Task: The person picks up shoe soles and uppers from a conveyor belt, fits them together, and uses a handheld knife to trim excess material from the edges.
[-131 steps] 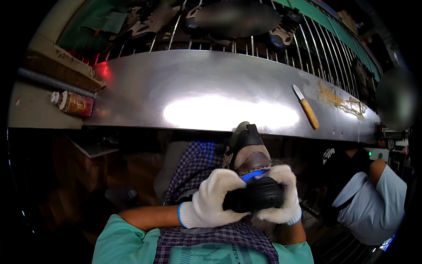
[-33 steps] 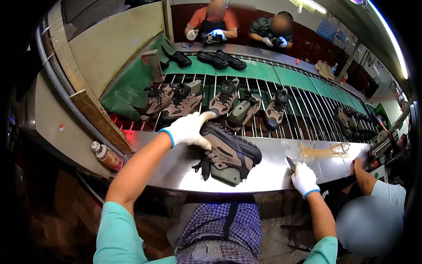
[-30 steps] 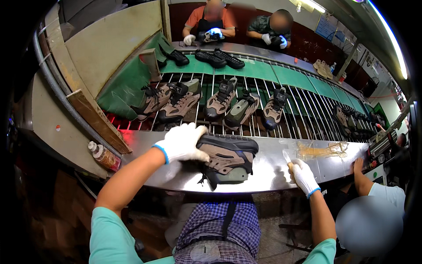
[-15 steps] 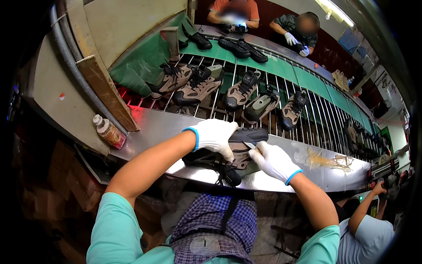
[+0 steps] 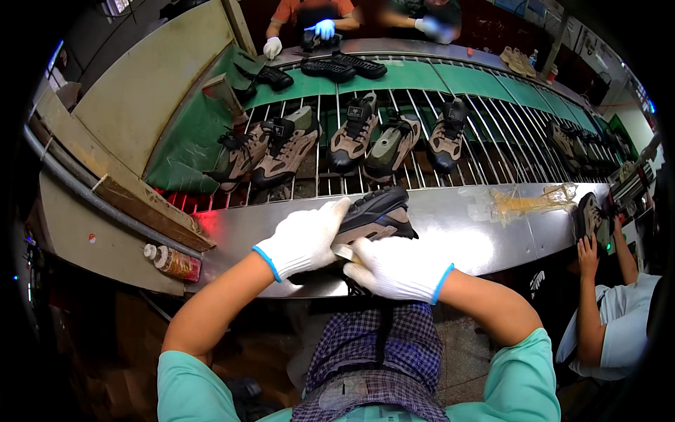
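A brown-and-black sports shoe [image 5: 373,228] lies on its side near the front edge of the metal ledge, its dark sole turned away from me. My left hand [image 5: 304,238], in a white glove with a blue cuff, is closed round its left part. My right hand [image 5: 404,269], gloved alike, is closed on a thin pale tool [image 5: 344,252] whose flat end points left against the shoe's near side. The tool's exact kind is unclear. Both hands hide much of the shoe's near part.
Several similar shoes [image 5: 355,133] stand on the metal-bar rack [image 5: 492,141] beyond the ledge [image 5: 450,225]. Black soles [image 5: 329,69] lie on green sheeting [image 5: 408,74]. A bottle [image 5: 172,261] lies at left. Co-workers sit across, and another person [image 5: 608,316] handles a shoe at right.
My right hand has come left and nearer me, across the shoe, with the thin tool. My left hand has shifted left and down, still on the shoe. The view has swung slightly.
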